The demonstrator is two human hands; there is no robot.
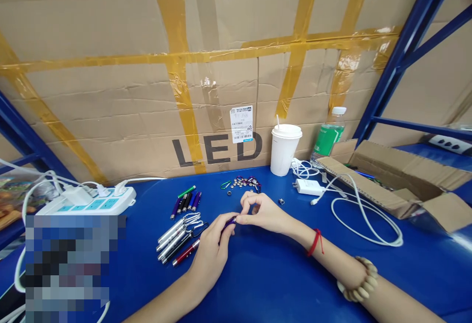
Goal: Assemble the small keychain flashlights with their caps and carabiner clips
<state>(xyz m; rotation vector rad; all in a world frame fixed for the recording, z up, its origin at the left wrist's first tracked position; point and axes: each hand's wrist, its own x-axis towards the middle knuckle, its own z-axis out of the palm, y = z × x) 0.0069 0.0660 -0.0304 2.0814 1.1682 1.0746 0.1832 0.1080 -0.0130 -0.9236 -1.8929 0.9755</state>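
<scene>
My left hand point(212, 247) is closed around a small purple penlight point(230, 221), mostly hidden by the fingers. At the penlight's end, the thumb and forefinger of my right hand point(265, 213) are pinched together; whatever is between them is too small to name. Beside my left hand lies a row of penlights, with a red one point(186, 252) nearest and silver ones point(171, 229) with carabiner clips behind it. Farther back are short purple and black tubes point(188, 202) and a green tube point(187, 191). Beyond my right hand sit small button cells point(241, 182) and coloured carabiners point(254, 183).
A white cup with a straw point(285, 151) and a green-labelled bottle point(329, 136) stand at the back. To the right are a white charger point(309, 187) with its cable and an open cardboard box point(398, 180). A power strip point(92, 202) lies left. A large carton point(129, 116) walls the back.
</scene>
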